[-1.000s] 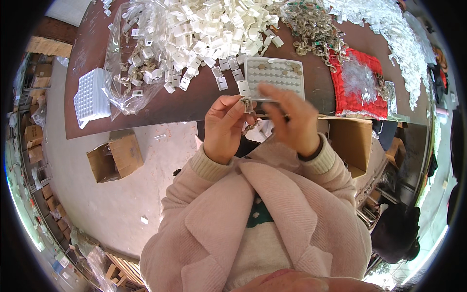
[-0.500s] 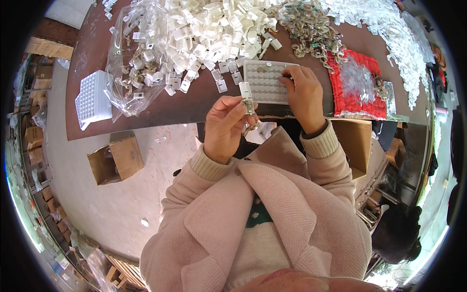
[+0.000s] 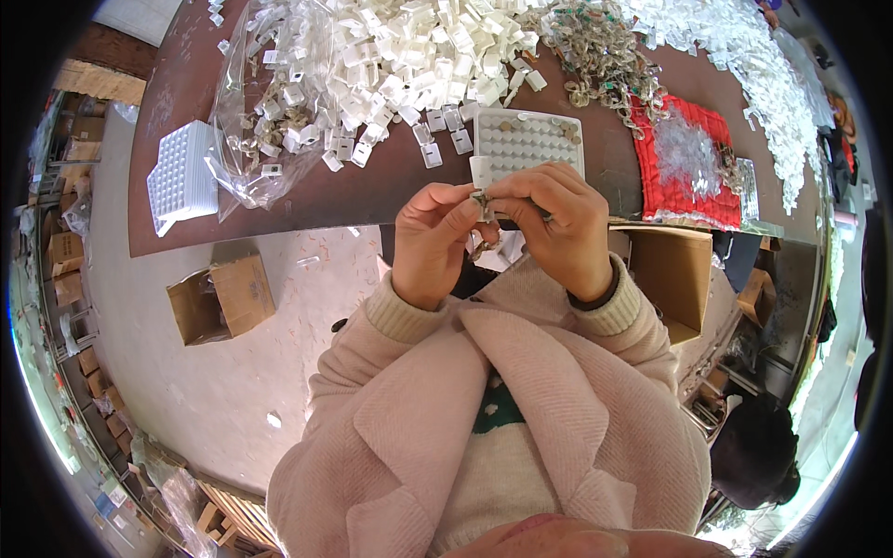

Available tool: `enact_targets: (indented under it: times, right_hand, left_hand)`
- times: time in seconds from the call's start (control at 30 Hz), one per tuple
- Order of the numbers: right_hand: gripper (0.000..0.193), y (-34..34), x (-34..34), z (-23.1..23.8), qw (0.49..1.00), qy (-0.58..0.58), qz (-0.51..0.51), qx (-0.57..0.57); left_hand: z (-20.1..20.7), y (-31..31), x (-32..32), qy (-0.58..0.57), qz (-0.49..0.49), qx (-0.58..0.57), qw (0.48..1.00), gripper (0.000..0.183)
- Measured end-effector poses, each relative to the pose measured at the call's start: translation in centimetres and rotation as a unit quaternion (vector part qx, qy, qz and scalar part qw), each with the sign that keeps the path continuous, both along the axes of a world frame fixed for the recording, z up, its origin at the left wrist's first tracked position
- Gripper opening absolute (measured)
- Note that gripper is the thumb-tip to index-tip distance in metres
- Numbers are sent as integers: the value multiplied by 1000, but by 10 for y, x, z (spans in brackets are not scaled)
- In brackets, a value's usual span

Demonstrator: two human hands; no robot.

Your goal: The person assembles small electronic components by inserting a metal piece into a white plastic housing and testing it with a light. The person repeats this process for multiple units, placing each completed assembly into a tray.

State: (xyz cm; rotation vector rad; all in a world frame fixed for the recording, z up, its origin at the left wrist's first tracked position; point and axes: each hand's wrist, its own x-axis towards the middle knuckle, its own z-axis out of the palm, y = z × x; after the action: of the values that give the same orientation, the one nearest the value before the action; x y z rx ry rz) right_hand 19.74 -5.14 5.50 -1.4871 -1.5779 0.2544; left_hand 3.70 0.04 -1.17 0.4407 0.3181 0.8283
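Observation:
Just in front of the table edge, my left hand [image 3: 433, 244] pinches a small hinged plastic case [image 3: 479, 171], its white flap standing up and its lower part between the fingers. My right hand [image 3: 562, 223] meets it there, thumb and fingertips closed at the case; whatever they pinch is too small to make out. Some brownish strands dangle under the left fingers. Right behind the hands lies a white dimpled tray [image 3: 528, 160], with a few small round discs at its far edge. Loose white plastic cases [image 3: 428, 146] lie to its left.
A large heap of white cases [image 3: 409, 56] covers the table's back, beside a tangled pile of brownish strands [image 3: 600, 56]. A red cloth [image 3: 648, 172] with clear bits lies right; stacked white trays [image 3: 181, 177] and a clear bag [image 3: 237, 121] left. Cardboard boxes [image 3: 244, 296] stand below.
My right hand has come from the tray toward me and to the left, and now meets the case in my left hand. The left hand stays nearly in place.

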Motion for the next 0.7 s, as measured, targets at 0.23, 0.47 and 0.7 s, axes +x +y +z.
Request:
enact_targets:
  times: [0.23,0.47,0.7]
  right_hand:
    - [23,-10,-11,-4,1000,14,20,6]
    - [22,-6,-8,-6,946,306,-7,-108]
    - [15,-4,-6,-11,922,374,30,-97]
  left_hand:
    - [-2,-5,0,-6,28,-63,998,12]
    - [4,-9,3,6,-3,-61,998,16]
    - [8,-9,3,-6,-54,-94,994,20]
